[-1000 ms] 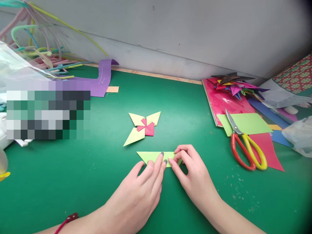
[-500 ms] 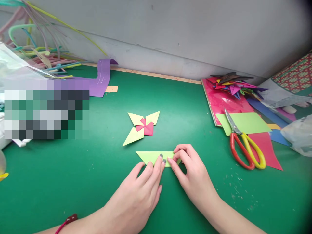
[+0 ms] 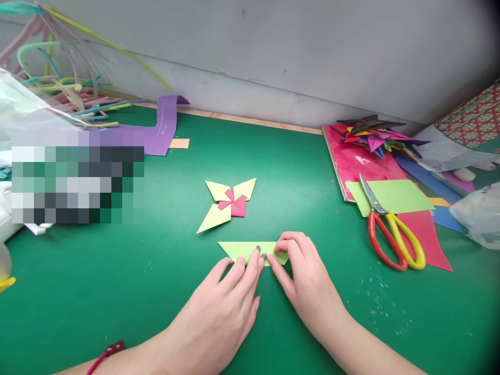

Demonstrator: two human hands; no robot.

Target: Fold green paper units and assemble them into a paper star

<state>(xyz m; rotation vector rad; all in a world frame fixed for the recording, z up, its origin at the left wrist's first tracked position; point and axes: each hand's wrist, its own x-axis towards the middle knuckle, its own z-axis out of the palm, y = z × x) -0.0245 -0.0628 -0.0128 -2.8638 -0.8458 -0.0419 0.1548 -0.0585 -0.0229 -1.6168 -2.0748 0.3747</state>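
Left hand [image 3: 224, 307] lay flat, fingertips pinning green folded strip [image 3: 242, 250] at lower centre. Right hand [image 3: 302, 273] curled, pinching strip's right end. Pinwheel [image 3: 228, 203] just above. Open mat [image 3: 97, 291] lower left; scissors [image 3: 390, 234] right.

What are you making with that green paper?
A person is folding paper on a green table. Both hands press a light green folded strip flat: the left hand holds its middle, and the right hand pinches its right end. Just beyond lies a yellow and pink paper pinwheel star. Red and yellow scissors rest on coloured paper sheets to the right.
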